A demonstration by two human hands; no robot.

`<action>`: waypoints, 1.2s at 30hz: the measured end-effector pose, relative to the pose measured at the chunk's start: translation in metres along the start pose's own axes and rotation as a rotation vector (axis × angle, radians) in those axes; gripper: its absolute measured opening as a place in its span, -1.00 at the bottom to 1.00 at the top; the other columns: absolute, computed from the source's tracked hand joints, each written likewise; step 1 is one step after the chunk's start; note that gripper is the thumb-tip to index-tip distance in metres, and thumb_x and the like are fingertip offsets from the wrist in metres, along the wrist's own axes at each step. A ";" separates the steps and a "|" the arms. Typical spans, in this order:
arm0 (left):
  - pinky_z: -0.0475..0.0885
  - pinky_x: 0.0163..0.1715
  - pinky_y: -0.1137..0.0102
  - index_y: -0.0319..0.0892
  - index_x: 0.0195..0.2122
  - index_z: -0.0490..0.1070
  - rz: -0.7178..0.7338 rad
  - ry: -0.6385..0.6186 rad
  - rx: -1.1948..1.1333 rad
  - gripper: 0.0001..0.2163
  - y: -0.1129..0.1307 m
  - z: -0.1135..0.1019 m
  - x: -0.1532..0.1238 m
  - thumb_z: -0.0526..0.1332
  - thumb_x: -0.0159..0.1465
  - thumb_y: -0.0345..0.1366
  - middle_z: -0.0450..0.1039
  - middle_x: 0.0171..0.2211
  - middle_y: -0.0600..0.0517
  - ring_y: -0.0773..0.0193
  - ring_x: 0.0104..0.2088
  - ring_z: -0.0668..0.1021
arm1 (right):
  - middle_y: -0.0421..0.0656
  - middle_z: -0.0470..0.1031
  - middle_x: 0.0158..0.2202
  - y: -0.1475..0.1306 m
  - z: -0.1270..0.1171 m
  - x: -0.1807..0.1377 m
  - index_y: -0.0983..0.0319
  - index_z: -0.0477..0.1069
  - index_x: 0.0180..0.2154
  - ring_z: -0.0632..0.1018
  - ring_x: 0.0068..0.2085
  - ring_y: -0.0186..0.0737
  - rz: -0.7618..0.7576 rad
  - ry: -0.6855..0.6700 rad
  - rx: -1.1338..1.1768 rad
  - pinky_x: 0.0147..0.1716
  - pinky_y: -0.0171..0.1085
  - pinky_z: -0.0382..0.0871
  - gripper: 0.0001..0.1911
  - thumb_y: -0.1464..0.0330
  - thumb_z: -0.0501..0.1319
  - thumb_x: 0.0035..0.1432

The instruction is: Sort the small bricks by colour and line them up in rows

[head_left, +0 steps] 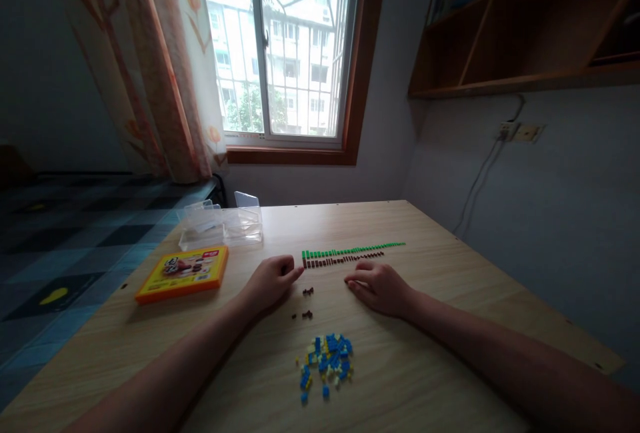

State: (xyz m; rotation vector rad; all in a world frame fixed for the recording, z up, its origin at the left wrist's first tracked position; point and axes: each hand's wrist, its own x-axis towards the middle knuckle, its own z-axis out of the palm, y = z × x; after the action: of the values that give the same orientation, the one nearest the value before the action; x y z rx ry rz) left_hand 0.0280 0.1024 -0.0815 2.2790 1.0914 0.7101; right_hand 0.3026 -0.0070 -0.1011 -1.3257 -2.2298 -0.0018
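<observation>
My left hand (pixel 273 280) rests on the table with its fingers curled; one digit reaches to the left end of a row of small brown toy bricks (pixel 327 262). Just behind runs a row of green toy bricks (pixel 345 250), tapering off to the right. My right hand (pixel 381 288) is in front of the brown row, thumb and fingertips pinched at what looks like a small brown brick (pixel 346 280), partly hidden. Between my hands lie a few loose brown bricks (pixel 308 292), with more brown bricks (pixel 307 314) nearer me. Closer still is a pile of blue, yellow and cream bricks (pixel 330 356).
A yellow and orange box (pixel 183 273) lies at the left of the wooden table (pixel 430 366). Behind it stand clear plastic trays (pixel 220 228). A bed (pixel 95 220) borders the left side; a window (pixel 285 53) and wall are beyond the far edge.
</observation>
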 end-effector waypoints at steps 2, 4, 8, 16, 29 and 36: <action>0.08 -0.48 0.42 -0.12 -0.60 0.09 0.003 -0.004 0.009 -0.61 0.001 0.000 0.000 0.12 0.17 0.04 0.12 -0.65 0.17 0.32 -0.53 0.21 | -0.09 0.54 -0.25 0.020 -0.012 -0.023 0.17 0.60 -0.17 0.55 -0.26 -0.21 0.063 0.035 -0.014 -0.22 -0.28 0.40 -0.75 0.29 0.14 0.34; 0.09 -0.48 0.42 -0.12 -0.60 0.10 0.005 -0.001 0.016 -0.62 0.001 -0.001 0.001 0.12 0.17 0.03 0.13 -0.65 0.17 0.32 -0.53 0.21 | -0.09 0.55 -0.27 0.041 -0.024 -0.043 0.17 0.61 -0.20 0.56 -0.26 -0.19 0.158 0.059 -0.033 -0.22 -0.26 0.41 -0.75 0.28 0.15 0.32; 0.10 -0.47 0.41 -0.12 -0.60 0.09 0.000 -0.001 0.009 -0.62 0.000 -0.001 0.002 0.12 0.16 0.03 0.12 -0.64 0.17 0.32 -0.53 0.20 | -0.09 0.56 -0.30 0.078 -0.040 -0.060 0.18 0.63 -0.26 0.55 -0.30 -0.17 0.333 0.115 -0.109 -0.22 -0.22 0.40 -0.75 0.27 0.18 0.28; 0.08 -0.48 0.42 -0.11 -0.60 0.06 -0.001 0.004 0.006 -0.62 -0.002 -0.001 0.003 0.12 0.15 0.03 0.08 -0.63 0.18 0.33 -0.53 0.18 | -0.10 0.55 -0.32 0.114 -0.035 -0.028 0.22 0.64 -0.28 0.54 -0.30 -0.18 0.357 0.147 -0.106 -0.23 -0.23 0.38 -0.77 0.31 0.20 0.26; 0.09 -0.48 0.41 -0.11 -0.59 0.07 -0.013 -0.012 0.060 -0.62 -0.002 0.000 0.004 0.09 0.15 0.05 0.10 -0.64 0.17 0.32 -0.53 0.19 | -0.12 0.58 -0.30 0.120 -0.029 -0.022 0.18 0.65 -0.30 0.56 -0.28 -0.20 0.306 0.154 -0.064 -0.22 -0.27 0.38 -0.82 0.36 0.24 0.25; 0.09 -0.48 0.41 -0.11 -0.60 0.07 -0.008 -0.005 0.069 -0.62 0.001 -0.001 0.003 0.11 0.15 0.04 0.11 -0.65 0.17 0.32 -0.54 0.20 | -0.12 0.58 -0.30 0.119 -0.029 -0.023 0.16 0.65 -0.30 0.56 -0.29 -0.20 0.283 0.164 -0.065 -0.25 -0.28 0.39 -0.81 0.34 0.24 0.26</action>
State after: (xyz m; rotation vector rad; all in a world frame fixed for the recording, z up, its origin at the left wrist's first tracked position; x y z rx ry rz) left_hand 0.0291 0.1044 -0.0796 2.3320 1.1386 0.6725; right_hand 0.4215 0.0280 -0.1181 -1.6055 -1.9065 -0.0781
